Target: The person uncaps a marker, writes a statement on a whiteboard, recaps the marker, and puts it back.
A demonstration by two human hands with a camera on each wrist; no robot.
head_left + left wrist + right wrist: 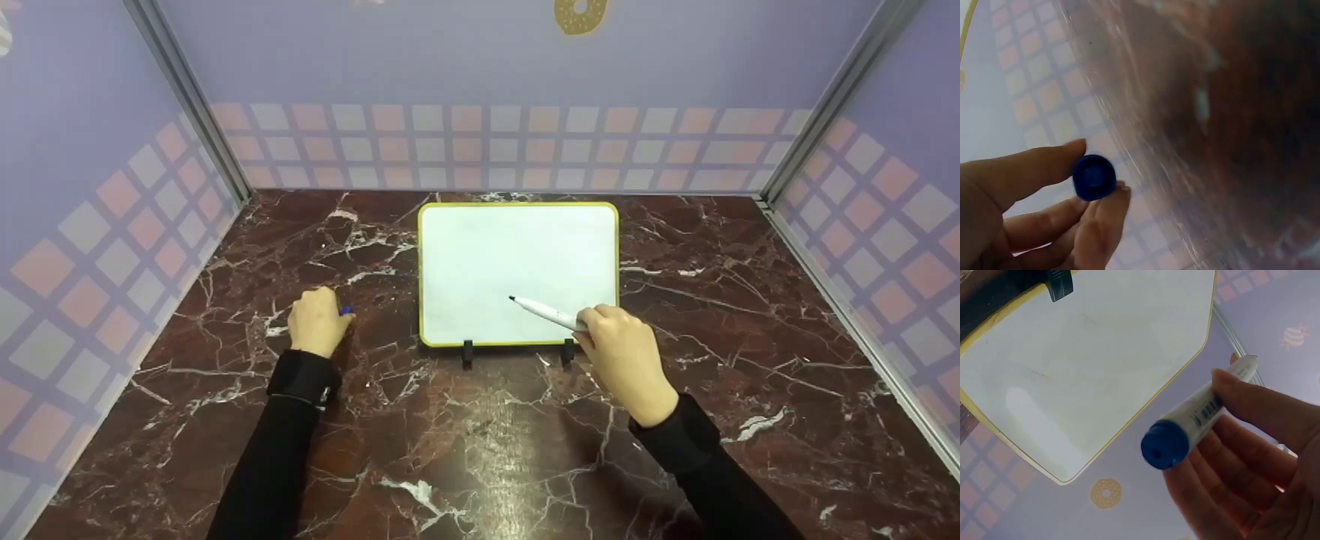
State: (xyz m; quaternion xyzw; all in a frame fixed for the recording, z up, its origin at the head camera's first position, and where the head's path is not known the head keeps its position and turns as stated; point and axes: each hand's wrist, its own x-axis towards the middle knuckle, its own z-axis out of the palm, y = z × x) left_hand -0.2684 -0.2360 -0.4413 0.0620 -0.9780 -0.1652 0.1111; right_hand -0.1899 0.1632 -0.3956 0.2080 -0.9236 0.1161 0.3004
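Observation:
A white marker [546,311] is held by my right hand [621,352], its dark tip uncovered and directed left over the whiteboard's lower part. In the right wrist view the blue end [1163,445] of this marker faces the camera, with thumb and fingers gripping the white barrel. My left hand [317,322], left of the board, pinches a small blue cap [1094,178] between thumb and fingers. The cap's round end shows in the left wrist view. The whiteboard [480,262] has a yellow rim and leans upright; faint smudges mark its surface. Whether the tip touches it I cannot tell.
Two black stand feet [468,354] hold the board's lower edge. Dark red marbled tabletop [390,450] lies around it. Purple walls [480,67] with pink and white squares enclose the back and both sides, with metal posts [196,105] in the corners.

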